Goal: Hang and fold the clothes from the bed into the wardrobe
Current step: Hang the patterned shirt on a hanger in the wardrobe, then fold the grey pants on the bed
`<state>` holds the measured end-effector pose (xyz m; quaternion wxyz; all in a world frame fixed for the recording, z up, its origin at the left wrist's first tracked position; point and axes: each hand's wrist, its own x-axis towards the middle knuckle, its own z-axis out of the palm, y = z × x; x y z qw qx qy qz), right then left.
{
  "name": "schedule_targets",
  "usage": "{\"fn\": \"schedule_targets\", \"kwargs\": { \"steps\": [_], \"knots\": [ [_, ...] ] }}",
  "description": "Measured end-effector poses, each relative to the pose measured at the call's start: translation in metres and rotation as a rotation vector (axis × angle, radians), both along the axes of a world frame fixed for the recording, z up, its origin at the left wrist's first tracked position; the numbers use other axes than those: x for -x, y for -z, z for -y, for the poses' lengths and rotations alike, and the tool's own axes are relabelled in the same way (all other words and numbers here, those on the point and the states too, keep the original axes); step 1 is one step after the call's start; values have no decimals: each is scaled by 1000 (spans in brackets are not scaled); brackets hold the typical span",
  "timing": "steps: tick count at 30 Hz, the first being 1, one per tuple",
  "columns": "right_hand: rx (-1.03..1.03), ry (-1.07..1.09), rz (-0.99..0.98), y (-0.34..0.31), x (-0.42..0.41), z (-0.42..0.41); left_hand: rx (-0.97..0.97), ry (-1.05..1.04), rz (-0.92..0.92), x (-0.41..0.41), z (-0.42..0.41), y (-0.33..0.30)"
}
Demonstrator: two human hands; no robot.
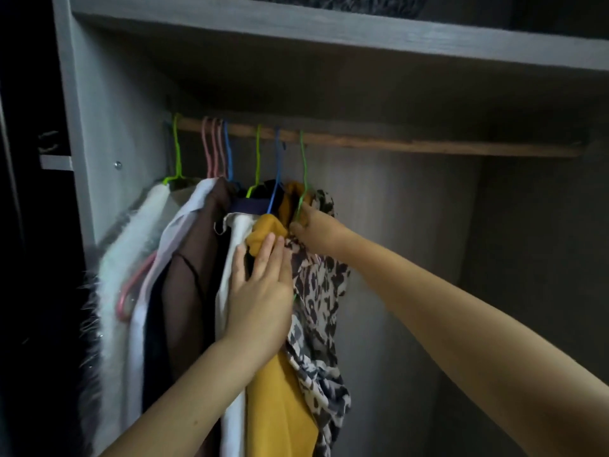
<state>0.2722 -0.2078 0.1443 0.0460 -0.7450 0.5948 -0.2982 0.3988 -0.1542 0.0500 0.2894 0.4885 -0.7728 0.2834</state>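
Here, the leopard-print garment [316,285] hangs from the green wire hanger [304,179] at the right end of the row on the wooden rail [395,143], inside the grey wardrobe [108,94]. Your right hand [316,230] reaches in at the garment's shoulder, fingers curled into the fabric just below the hanger's neck, so it grips the print cloth there; whether it also pinches the wire you cannot tell from this blurred view. Your left hand [260,291] lies flat with straight fingers, pressing against the mustard-yellow garment [280,407] just left of the print one, fingertips touching its shoulder; it holds nothing.

Further left along the rail hang a white garment [235,258], a brown one [194,258], another white piece [178,232] and a fluffy white coat [131,245], on blue [276,166], pink [211,150] and lime-green hangers [177,146]. Above the rail runs a grey shelf [329,31]. The right half of the rail is bare wood.
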Motion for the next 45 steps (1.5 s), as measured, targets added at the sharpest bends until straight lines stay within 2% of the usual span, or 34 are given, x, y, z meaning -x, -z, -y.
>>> {"fn": "schedule_targets", "kwargs": {
  "steps": [3, 6, 8, 12, 15, 19, 24, 29, 32, 40, 45],
  "knots": [
    [-9, -39, 158, 16, 20, -31, 45, 39, -11, 7, -17, 0],
    [60, 37, 211, 47, 53, -71, 147, 206, -71, 28, -33, 9],
    [91, 127, 213, 82, 82, -99, 149, 343, -134, 46, -42, 20],
    [62, 411, 209, 171, 149, -167, 38, 602, -222, 99, -47, 69],
    [-22, 676, 191, 231, 194, -222, -116, 786, -233, 152, -56, 113],
    [-102, 967, 190, 283, 232, -305, -319, 1009, -233, 230, -103, 164],
    [-169, 1314, 181, 321, 251, -420, -539, 1232, -76, 306, -183, 218],
    [-197, 1649, 385, 363, 241, -538, -884, 1215, -13, 345, -267, 267],
    [-293, 1758, 463, 384, 236, -599, -1009, 1231, 160, 363, -322, 283],
    [-569, 1796, 547, 407, 267, -748, -966, 1237, 526, 427, -465, 310],
    [-698, 1765, 547, 416, 293, -830, -967, 1293, 623, 459, -550, 317]
  ]
}}
